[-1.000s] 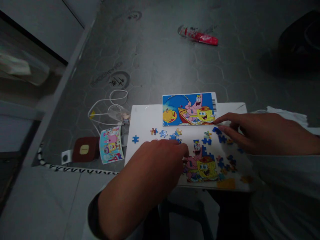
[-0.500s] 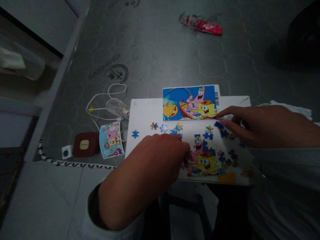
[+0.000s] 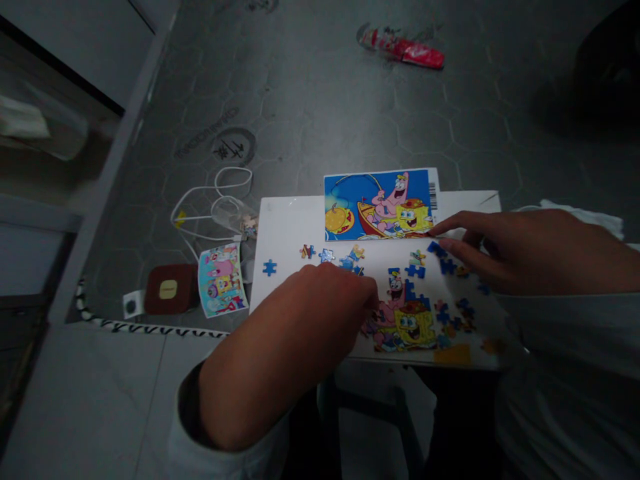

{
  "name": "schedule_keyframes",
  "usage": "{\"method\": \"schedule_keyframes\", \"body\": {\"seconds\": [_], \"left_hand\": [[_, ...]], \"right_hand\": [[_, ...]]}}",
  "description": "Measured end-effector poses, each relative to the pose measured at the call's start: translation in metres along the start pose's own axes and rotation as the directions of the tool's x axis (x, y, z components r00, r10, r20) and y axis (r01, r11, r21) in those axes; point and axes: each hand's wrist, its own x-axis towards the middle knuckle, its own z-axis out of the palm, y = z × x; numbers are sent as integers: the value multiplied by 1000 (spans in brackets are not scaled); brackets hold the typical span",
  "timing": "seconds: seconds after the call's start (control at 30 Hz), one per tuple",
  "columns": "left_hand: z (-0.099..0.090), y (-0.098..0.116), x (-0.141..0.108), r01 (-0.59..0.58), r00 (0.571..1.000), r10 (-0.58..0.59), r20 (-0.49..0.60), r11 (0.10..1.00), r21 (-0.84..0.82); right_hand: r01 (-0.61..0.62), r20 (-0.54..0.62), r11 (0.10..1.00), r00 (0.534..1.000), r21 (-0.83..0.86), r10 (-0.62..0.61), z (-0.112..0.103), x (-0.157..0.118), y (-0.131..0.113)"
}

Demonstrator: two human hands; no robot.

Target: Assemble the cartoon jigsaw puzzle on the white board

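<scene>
1. Hand, left [image 3: 330, 293]: curled palm-down, its fingertips hidden at the left edge of a joined, flat pink-and-yellow jigsaw section [image 3: 413, 323]; whether they grip a piece cannot be told.
2. Hand, right [image 3: 530, 250]: forefinger extended to the near right corner of a rectangular blue picture card [image 3: 380, 207], thumb slightly parted from it; nothing is visibly gripped.
3. Technique (judgement): tab and socket are best aligned flat before a light vertical press, with neighbouring pieces supported; the left wrist is best raised clear of loose pieces, and a steady right forefinger would check the card from sliding.
4. Jigsaw section: near side of a rectangular white tabletop [image 3: 290, 217], right of centre; a small blue-and-green joined cluster [image 3: 416, 267] lies just beyond it, and dark multicoloured loose pieces [image 3: 465, 312] to its right.
5. Surroundings: a single bright-blue piece [image 3: 270, 267] at the tabletop's left; farther left, a glossy turquoise cartoon sheet [image 3: 223, 280] and a rounded brown box [image 3: 170, 289]; far off, a red-and-clear plastic wrapper [image 3: 415, 53].
</scene>
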Motion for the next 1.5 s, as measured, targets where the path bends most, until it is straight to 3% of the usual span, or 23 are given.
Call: {"method": "schedule_keyframes", "body": {"seconds": [0.57,0.83,1.03,1.27,1.5], "left_hand": [[-11,8,4,-88,991,96,98,993,-83],[-7,6,2,-20,999,22,24,998,-59],[-10,5,6,-1,991,13,130,996,-92],[-9,7,4,89,986,-83,141,996,-32],[-3,7,3,83,979,-75,191,996,-33]], "right_hand": [[9,-8,1000,1000,-21,-10,-6,-4,-4],[47,-65,999,997,-26,-49,-5,-3,-2],[63,-76,998,995,-18,-65,-3,-3,-1],[44,-53,999,998,-24,-45,-2,-5,-3],[32,-17,999,999,-4,-32,-4,-5,-4]]}}
